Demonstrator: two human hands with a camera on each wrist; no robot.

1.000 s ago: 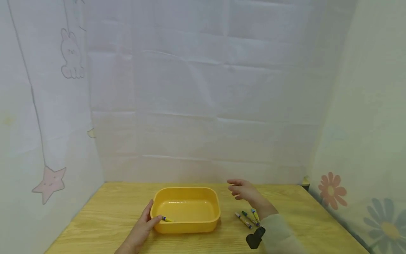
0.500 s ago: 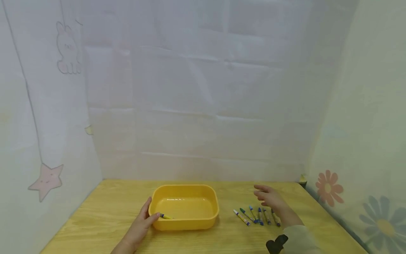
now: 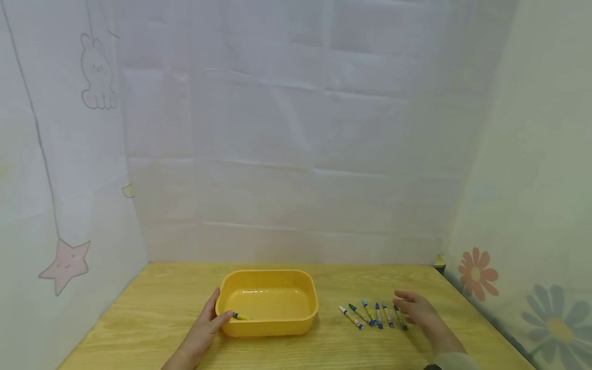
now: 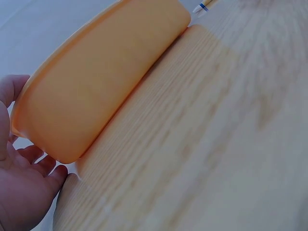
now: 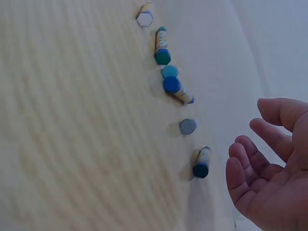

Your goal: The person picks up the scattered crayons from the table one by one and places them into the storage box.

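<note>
In the head view, a yellow plastic basin [image 3: 268, 329] stands on the table, and my left hand [image 3: 203, 326] grips its left end, thumb over the rim. The left wrist view has the basin's orange-looking side wall [image 4: 96, 82], with my left hand [image 4: 24, 187] at its end. A yellow crayon with a blue band [image 3: 241, 316] lies inside the basin near my thumb. My right hand [image 3: 418, 311] hovers beside the rightmost dark-tipped crayon [image 3: 400, 317]. Seen from the right wrist, the fingers of my right hand [image 5: 269, 168] are loosely bent, apart from that crayon [image 5: 201, 162], and hold nothing.
Several more crayons lie in a loose row right of the basin, among them a white-tipped one [image 3: 351, 317], a green-tipped one [image 3: 359, 313] and a blue one [image 3: 378, 315]. The wooden table [image 3: 162, 308] is bounded by pale cloth walls [image 3: 259, 195] behind and at both sides.
My right hand has moved right, away from the basin and over the crayons, then lower beside the rightmost one. The crayons it covered now show. My left hand keeps its grip on the basin.
</note>
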